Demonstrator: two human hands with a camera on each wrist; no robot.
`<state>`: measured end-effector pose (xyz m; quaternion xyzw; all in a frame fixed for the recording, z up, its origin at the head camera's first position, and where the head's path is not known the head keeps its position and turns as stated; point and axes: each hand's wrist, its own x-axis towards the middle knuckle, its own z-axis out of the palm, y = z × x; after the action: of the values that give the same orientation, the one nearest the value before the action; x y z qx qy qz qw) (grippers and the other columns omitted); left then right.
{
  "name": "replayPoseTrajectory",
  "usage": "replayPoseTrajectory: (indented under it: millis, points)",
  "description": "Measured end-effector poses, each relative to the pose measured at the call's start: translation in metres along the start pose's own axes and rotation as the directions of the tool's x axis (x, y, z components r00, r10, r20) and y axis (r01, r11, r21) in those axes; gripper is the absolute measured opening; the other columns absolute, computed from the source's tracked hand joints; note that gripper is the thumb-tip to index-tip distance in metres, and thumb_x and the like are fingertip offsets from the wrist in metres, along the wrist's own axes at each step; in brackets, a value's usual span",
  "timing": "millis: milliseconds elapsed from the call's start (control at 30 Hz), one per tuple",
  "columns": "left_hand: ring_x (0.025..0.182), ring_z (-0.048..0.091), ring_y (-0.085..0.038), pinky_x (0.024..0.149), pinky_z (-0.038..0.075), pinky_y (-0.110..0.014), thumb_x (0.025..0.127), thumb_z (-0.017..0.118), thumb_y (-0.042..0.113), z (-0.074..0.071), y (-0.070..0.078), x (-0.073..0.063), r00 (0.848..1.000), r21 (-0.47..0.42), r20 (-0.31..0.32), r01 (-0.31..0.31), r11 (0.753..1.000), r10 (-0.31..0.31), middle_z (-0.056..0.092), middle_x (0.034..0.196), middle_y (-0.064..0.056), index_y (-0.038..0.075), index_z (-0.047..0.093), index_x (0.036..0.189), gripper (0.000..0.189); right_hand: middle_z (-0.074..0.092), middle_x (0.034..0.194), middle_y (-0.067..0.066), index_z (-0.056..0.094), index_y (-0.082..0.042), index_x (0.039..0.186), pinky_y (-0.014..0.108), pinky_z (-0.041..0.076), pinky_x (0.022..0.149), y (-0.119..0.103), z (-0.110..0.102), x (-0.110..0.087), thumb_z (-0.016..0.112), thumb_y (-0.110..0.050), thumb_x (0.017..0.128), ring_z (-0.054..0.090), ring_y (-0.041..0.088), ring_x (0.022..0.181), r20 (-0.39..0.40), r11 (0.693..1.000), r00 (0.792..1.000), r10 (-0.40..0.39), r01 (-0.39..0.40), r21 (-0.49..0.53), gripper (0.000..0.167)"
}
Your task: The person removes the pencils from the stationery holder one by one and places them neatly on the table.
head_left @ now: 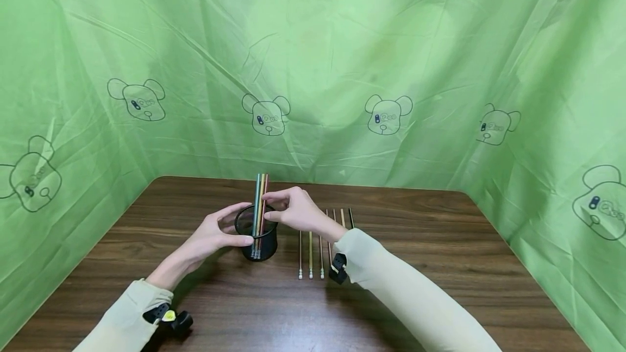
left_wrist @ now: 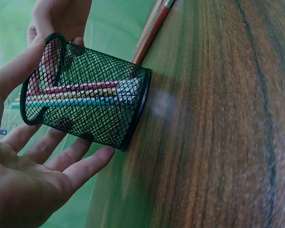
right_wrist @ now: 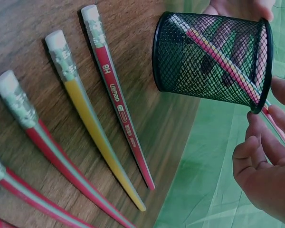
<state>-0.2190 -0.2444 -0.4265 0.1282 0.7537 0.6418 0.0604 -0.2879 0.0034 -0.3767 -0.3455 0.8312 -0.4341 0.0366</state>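
Note:
A black mesh pencil cup (head_left: 269, 246) stands upright on the table, with a blue, a yellow and a red pencil (head_left: 266, 183) rising out of it. My left hand (head_left: 210, 238) grips the cup from its left, thumb near the rim and fingers spread along the far side of the mesh (left_wrist: 92, 59). On the other side, my right hand (head_left: 295, 212) has its thumb and fingertips around the red pencil just above the rim. The eraser ends of the pencils show through the mesh near the cup's bottom.
Several pencils lie in a row to the cup's right, including a yellow pencil (right_wrist: 92, 121) and a red pencil (right_wrist: 116, 99), white erasers toward me. My right forearm covers part of the row. A green curtain (head_left: 323, 140) hangs behind the wooden table (head_left: 274, 308).

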Motion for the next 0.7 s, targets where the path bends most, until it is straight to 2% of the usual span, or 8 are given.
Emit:
replayPoseTrajectory:
  millis: [467,700]
  points:
    - [0.132,0.059,-0.039,0.098,0.051,-0.03,0.087,0.087,0.009,0.0009,0.0012,0.0003,1.0,-0.008,-0.005,-0.002,1.0,0.002,0.057,0.148,-0.023,0.008,0.043,0.16,0.085,0.077,0.105,0.002,0.077,-0.013,0.13,0.024,0.044,0.058,-0.0005,0.003,0.0046,0.084,-0.014,0.091,0.053,0.006,0.06,-0.042,0.996,0.998,-0.049,0.046,-0.07,0.04]
    - [0.132,0.058,-0.039,0.098,0.051,-0.03,0.088,0.087,0.01,0.0009,0.0006,0.0,1.0,-0.01,-0.002,0.001,1.0,-0.001,0.056,0.149,-0.023,0.008,0.043,0.16,0.084,0.071,0.075,-0.004,0.078,-0.012,0.128,0.024,0.044,0.061,0.0,0.0064,0.0006,0.083,-0.013,0.091,0.054,0.004,0.061,-0.017,0.999,1.0,-0.015,0.014,-0.036,0.037]
